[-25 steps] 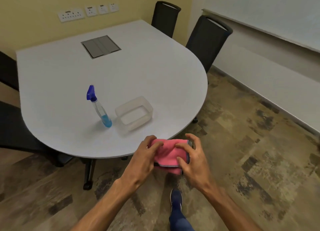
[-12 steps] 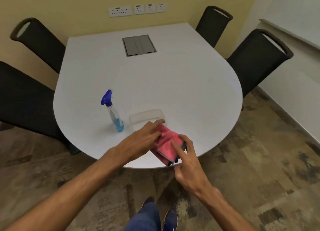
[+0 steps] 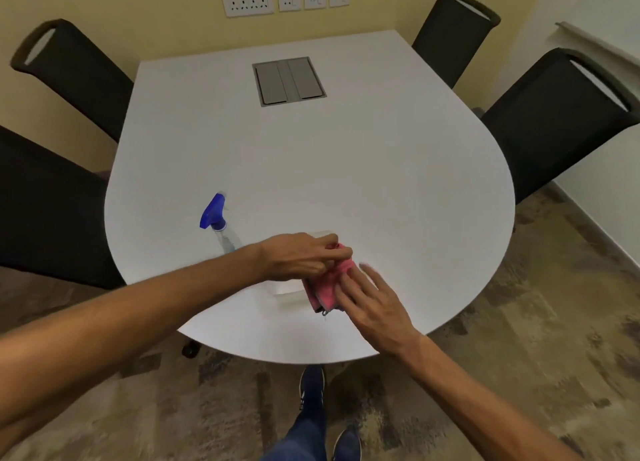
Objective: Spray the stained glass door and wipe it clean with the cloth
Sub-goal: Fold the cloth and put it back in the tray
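At near edge of table [image 3: 381,169]: left hand [image 3: 298,258] pinched on pink cloth [image 3: 329,282], right hand [image 3: 372,303] open, flat, fingers touching cloth, gripping nothing. Cloth lies over clear tub [image 3: 287,292] (mostly hidden). Judgement: lower cloth squarely, release cleanly. Spray bottle [image 3: 218,223] upright just left. White top, four black chairs around, sockets on yellow wall; glass door not visible.

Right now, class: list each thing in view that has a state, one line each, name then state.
Cloth: folded, over the tub.
Left hand: pinching the cloth.
Right hand: open, fingers on the cloth.
Spray bottle: upright, untouched, part full.
Tub: mostly hidden.
Table hatch: shut.
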### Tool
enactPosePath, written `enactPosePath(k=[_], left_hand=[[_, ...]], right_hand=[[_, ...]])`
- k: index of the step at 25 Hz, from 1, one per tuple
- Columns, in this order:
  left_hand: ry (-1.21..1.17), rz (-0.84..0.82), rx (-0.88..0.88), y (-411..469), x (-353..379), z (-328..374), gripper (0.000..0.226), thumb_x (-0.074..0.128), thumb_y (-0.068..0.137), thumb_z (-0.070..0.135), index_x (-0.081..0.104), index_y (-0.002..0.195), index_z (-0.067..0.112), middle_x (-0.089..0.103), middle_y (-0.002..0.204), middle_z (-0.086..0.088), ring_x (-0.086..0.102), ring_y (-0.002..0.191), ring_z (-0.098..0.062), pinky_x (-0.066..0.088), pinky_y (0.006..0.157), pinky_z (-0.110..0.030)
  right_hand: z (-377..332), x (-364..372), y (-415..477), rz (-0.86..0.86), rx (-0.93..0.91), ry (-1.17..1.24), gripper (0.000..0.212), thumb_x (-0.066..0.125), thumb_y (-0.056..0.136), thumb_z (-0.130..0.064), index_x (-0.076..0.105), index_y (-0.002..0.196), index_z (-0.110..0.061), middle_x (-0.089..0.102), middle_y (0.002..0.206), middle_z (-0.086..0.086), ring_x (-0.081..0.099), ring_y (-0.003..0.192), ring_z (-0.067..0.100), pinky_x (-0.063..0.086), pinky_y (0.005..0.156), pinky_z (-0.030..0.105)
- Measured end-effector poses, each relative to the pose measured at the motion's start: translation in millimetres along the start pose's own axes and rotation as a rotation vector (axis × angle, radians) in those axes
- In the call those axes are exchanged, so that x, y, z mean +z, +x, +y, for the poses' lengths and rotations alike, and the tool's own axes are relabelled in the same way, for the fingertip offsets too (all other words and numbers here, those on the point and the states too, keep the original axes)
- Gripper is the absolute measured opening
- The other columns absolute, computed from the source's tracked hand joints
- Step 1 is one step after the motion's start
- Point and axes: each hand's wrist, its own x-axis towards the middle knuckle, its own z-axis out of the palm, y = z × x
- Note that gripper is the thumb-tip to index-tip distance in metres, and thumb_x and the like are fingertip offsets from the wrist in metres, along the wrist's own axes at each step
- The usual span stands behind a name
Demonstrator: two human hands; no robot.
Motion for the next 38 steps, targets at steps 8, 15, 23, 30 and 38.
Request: enactPosePath(k=[8, 15, 23, 30, 38], left_hand=[[-0.073, -0.230, 0.081, 34.7, 72.4, -62.6, 0.012, 0.055, 0.096, 0.007, 0.055, 0.085, 0.009, 0.044, 0.126, -0.009, 0.041, 0.119, -0.031, 0.056, 0.072, -0.031], [-0.298, -0.212, 0.000, 52.8, 151.8, -64.2, 0.019, 0.053, 0.100, 0.016, 0.061, 0.116, 0.008, 0.040, 0.138, -0.009, 0.039, 0.122, -0.026, 0.051, 0.069, -0.024], [-0.338, -0.124, 0.063, 63.7, 203.5, -51.0, 0.028, 0.047, 0.102, 0.011, 0.056, 0.128, 0.006, 0.043, 0.143, -0.012, 0.041, 0.131, -0.029, 0.043, 0.107, -0.036], [-0.665, -0.033, -0.210, 52.4, 227.8, -30.6, 0.059, 0.039, 0.108, 0.020, 0.013, 0.160, 0.007, 0.012, 0.169, -0.013, 0.012, 0.157, -0.024, -0.003, 0.125, -0.026], [-0.941, -0.165, -0.437, 56.0, 237.5, -2.1, 0.059, 0.040, 0.109, 0.027, 0.015, 0.161, 0.013, 0.013, 0.170, -0.006, 0.014, 0.156, -0.020, 0.000, 0.122, -0.023]], right_hand=[[28.1, 73.8, 51.0, -0.241, -0.048, 0.115, 0.046, 0.047, 0.092, -0.005, 0.063, 0.135, -0.007, 0.071, 0.117, 0.013, 0.069, 0.099, 0.029, 0.061, 0.075, 0.036], [37.4, 120.5, 73.5, -0.478, 0.056, 0.252, 0.064, 0.095, 0.054, -0.012, 0.074, 0.115, -0.014, 0.072, 0.096, 0.003, 0.069, 0.077, 0.021, 0.053, 0.053, 0.028], [33.2, 159.2, 87.0, -0.807, 0.154, 0.334, 0.042, 0.056, 0.098, -0.004, 0.053, 0.140, -0.005, 0.060, 0.131, 0.016, 0.059, 0.116, 0.034, 0.053, 0.087, 0.045], [19.8, 149.7, 85.7, -0.854, 0.410, 0.537, 0.033, 0.049, 0.101, -0.024, 0.060, 0.130, -0.011, 0.066, 0.125, 0.008, 0.063, 0.106, 0.027, 0.055, 0.092, 0.039], [5.5, 151.0, 80.2, -0.972, 0.657, 0.636, 0.063, 0.035, 0.101, -0.066, 0.065, 0.116, -0.013, 0.072, 0.107, 0.006, 0.067, 0.095, 0.022, 0.053, 0.099, 0.037]])
